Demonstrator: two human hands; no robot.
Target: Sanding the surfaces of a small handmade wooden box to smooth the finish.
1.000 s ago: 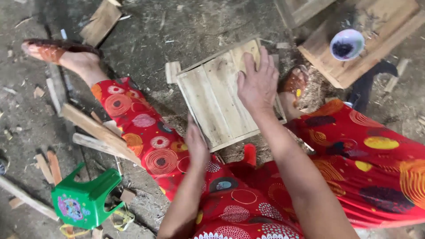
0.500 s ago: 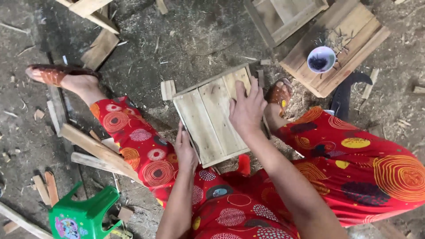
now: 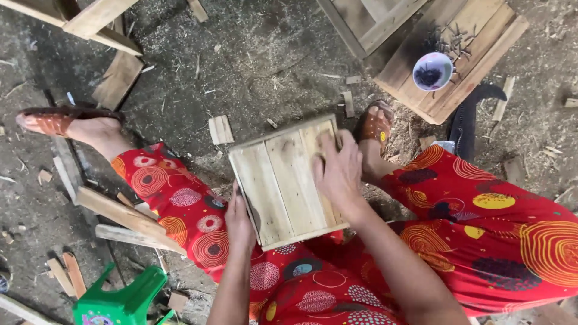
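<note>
I see a dirt floor [image 3: 253,54] full of sawdust and wood bits. A green stool [image 3: 120,301] sits low on the left. My left hand [image 3: 239,219] grips the panel's [image 3: 280,180] left edge. The panel sits over my lap. My right hand [image 3: 338,171] lies flat on it. A bowl [image 3: 431,70] rests on a crate [image 3: 481,48].

Red circle-patterned trousers [image 3: 481,222] (green stool [image 3: 120,298])

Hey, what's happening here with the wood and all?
A person in red patterned clothing sits on a sawdust-strewn floor with a small square panel of pale wooden slats in front of them. The left hand grips its near-left edge; the right hand lies flat on top. A small white bowl sits on another wooden panel nearby.
</note>
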